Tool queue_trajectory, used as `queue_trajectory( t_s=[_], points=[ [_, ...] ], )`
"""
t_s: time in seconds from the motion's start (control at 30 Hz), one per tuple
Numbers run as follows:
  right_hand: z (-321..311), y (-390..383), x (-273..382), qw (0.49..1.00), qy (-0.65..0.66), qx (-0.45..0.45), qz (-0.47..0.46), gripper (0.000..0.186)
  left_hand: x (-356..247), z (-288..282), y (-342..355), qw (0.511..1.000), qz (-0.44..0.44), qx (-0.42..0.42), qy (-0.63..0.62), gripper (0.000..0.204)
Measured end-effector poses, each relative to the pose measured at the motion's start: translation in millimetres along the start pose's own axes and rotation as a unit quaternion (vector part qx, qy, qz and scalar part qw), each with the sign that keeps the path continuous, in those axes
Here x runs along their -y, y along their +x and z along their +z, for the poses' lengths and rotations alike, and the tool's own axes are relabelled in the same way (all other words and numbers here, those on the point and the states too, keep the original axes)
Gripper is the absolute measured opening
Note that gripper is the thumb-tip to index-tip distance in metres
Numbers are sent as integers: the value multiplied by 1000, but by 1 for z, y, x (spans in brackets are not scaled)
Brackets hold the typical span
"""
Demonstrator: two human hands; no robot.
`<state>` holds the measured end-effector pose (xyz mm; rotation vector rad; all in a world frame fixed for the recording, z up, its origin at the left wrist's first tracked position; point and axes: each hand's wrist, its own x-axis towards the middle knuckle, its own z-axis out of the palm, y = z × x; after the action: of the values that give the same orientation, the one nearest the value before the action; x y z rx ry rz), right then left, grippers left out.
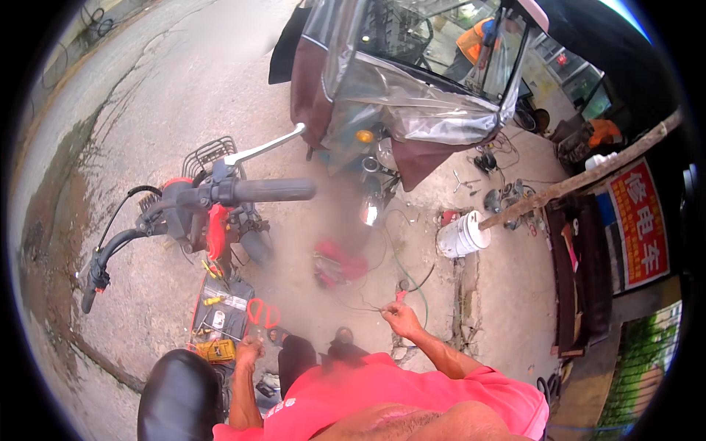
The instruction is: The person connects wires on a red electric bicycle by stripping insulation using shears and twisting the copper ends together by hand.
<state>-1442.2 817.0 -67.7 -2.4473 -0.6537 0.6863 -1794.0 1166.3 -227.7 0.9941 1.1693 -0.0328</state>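
My right hand [399, 317] pinches a thin dark wire, with a red-handled object [401, 295] just beyond it. My left hand [249, 351] is curled at the right of a tool tray [195, 309] on the scooter's footboard area; what it holds, if anything, is unclear. Beside it are a yellow instrument [216, 351] and red-handled scissors or pliers [263, 312]. Above the tray is the scooter's handlebar [272, 189], and its black seat [176, 400] is at lower left. A blurred red object [337, 261] lies on the ground ahead, with loose wires and a green hose nearby.
A covered vehicle [419, 103] stands ahead, a person in an orange vest [471, 45] behind it. At right are a white bucket [457, 235] holding a wooden pole [559, 184], scattered tools, a dark bench [581, 294] and a red signboard [638, 228].
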Motion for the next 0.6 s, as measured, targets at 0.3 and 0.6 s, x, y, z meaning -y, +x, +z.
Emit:
queue_trajectory(
  t_s=[0.3,0.6],
  points=[
    [-11,-22,15,995,98,10,-27,30,-159,194,-139,777,225,289,513,30],
    [-72,-67,-39,989,139,39,-16,31,-192,327,-163,524,258,377,719,28]
  ],
)
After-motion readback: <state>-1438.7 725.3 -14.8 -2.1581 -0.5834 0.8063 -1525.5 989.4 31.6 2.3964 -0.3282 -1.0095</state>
